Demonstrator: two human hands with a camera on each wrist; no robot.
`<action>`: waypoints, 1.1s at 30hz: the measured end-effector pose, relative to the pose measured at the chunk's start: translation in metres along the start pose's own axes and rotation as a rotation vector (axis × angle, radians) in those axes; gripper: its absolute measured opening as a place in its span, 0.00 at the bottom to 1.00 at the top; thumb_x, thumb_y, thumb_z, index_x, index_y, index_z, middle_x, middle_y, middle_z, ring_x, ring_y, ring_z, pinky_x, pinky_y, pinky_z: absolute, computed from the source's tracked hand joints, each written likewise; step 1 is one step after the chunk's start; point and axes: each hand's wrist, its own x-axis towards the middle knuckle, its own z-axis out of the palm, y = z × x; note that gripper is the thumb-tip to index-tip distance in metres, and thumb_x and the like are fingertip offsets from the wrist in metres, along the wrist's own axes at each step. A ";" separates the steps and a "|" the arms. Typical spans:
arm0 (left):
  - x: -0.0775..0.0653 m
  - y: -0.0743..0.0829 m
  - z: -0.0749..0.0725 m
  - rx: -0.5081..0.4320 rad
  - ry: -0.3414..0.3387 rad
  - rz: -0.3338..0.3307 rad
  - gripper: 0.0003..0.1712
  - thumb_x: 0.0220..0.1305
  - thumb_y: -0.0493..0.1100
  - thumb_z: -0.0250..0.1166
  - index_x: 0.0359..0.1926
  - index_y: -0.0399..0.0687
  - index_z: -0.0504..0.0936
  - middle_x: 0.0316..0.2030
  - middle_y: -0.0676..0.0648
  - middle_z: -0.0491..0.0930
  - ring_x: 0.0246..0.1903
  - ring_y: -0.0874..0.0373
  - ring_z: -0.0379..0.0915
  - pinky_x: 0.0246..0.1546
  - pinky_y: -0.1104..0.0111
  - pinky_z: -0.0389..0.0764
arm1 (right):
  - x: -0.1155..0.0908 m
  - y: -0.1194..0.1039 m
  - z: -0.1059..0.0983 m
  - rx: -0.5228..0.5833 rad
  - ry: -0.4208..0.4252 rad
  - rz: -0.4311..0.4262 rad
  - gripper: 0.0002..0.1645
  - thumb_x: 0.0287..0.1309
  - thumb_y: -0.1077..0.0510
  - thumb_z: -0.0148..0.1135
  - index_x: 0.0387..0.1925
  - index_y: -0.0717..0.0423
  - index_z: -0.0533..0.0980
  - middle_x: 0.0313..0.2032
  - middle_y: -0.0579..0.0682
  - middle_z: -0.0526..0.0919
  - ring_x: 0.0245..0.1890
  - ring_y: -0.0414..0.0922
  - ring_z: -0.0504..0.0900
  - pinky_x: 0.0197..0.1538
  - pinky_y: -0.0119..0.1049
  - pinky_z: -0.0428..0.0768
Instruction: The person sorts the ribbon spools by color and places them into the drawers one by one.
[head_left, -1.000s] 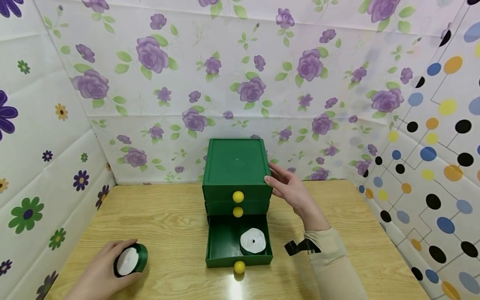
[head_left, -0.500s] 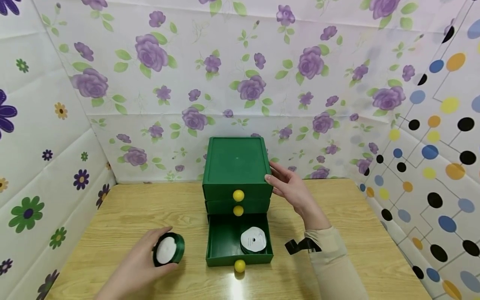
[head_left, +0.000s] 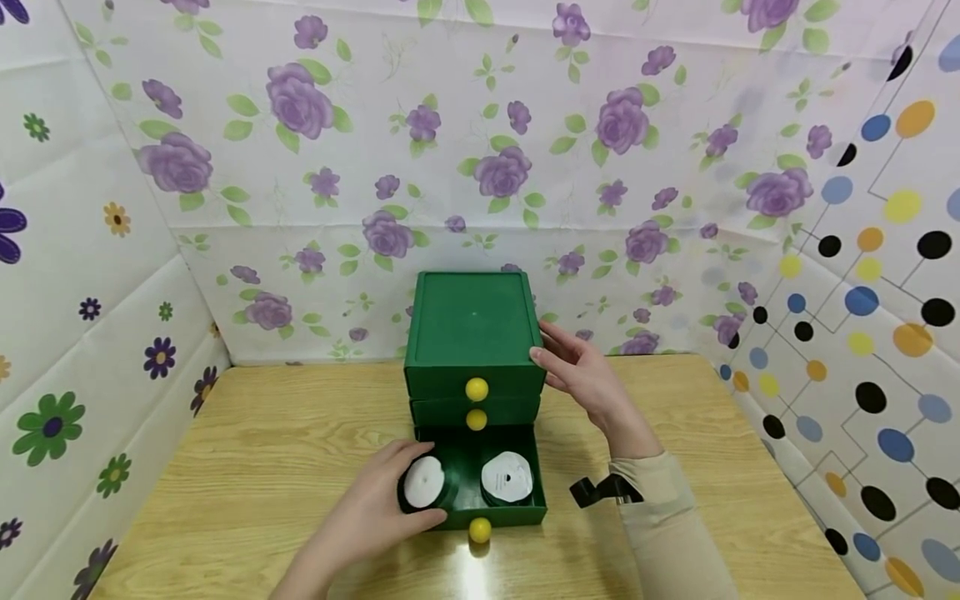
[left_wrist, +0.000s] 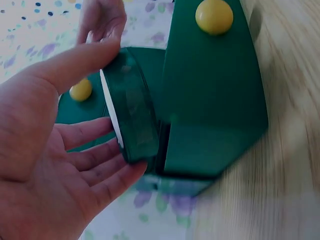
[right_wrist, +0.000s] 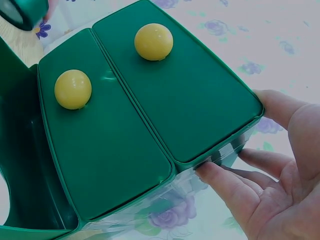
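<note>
My left hand [head_left: 367,508] holds a green ribbon spool [head_left: 423,482] with a white label between thumb and fingers. In the head view the spool is over the left part of the pulled-out bottom drawer [head_left: 516,517]; in the left wrist view the spool [left_wrist: 132,107] is tilted in the grasp. A second ribbon spool [head_left: 507,477], label up, lies in the drawer's right half. At the right side of the green drawer cabinet [head_left: 472,321], my right hand [head_left: 588,387] rests its thumb at the front top corner and its fingers along the side.
Two upper drawers with yellow ball knobs [head_left: 476,389] are closed. The bottom drawer's yellow knob [head_left: 480,530] sticks out in front. Below lies a wooden tabletop [head_left: 315,417], with flowered cloth [head_left: 337,167] hanging behind. A black strap [head_left: 603,492] sits at the right wrist.
My left hand has carried the spool rightward, from over the table at left to over the bottom drawer. The right hand has stayed on the cabinet.
</note>
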 end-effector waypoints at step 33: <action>0.058 0.006 0.029 0.377 -0.290 0.159 0.38 0.53 0.40 0.86 0.65 0.41 0.84 0.64 0.40 0.79 0.63 0.43 0.76 0.60 0.53 0.83 | 0.000 0.000 0.001 0.003 0.014 0.004 0.45 0.75 0.41 0.67 0.85 0.40 0.60 0.82 0.51 0.62 0.79 0.54 0.65 0.74 0.56 0.71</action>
